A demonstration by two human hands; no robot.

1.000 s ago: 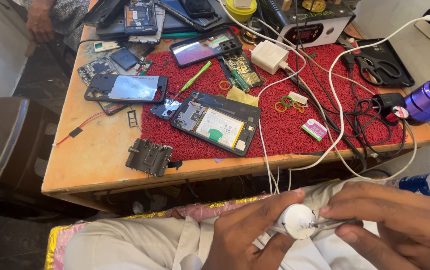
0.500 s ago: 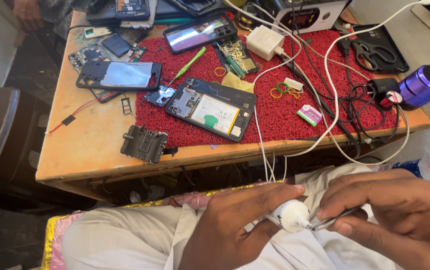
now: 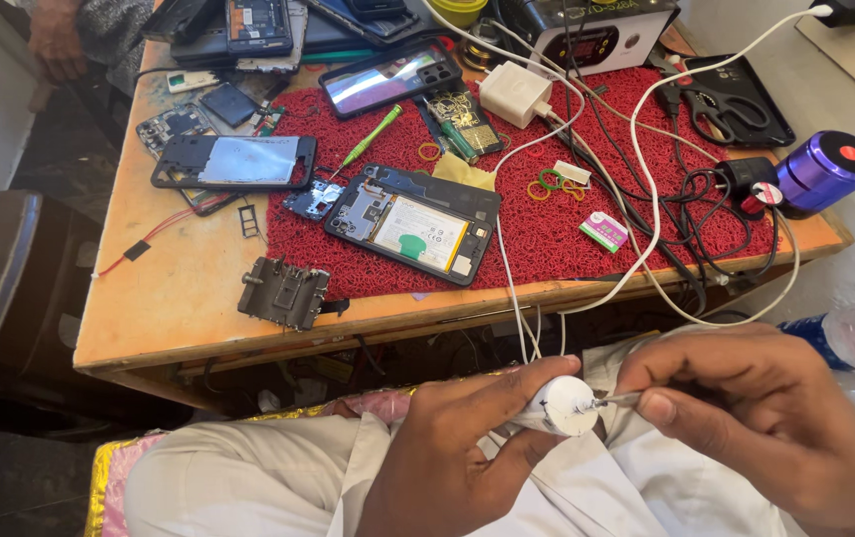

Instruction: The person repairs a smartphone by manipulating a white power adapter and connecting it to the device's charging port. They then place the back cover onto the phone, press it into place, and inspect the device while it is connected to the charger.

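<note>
**Hands on white cylindrical tool, over lap**

Wooden workbench fills the upper view; a red mat covers its right part. At 10 o'clock on the bench: phone frame, face up. Near the front edge, a dark metal bracket. On the mat, an opened phone with its battery showing; a green screwdriver lies at 11 o'clock from it.

Left hand is at the bottom centre, fingers curled round a white cylindrical tool; thumb lies along its top. The tool's round end sits at 2 o'clock from the palm, facing right.

Right hand, at 3 o'clock from the tool: thumb and forefinger pinch a thin metal bit, whose tip touches the tool's end face.

Purple cylinder stands at the bench's right edge.
</note>
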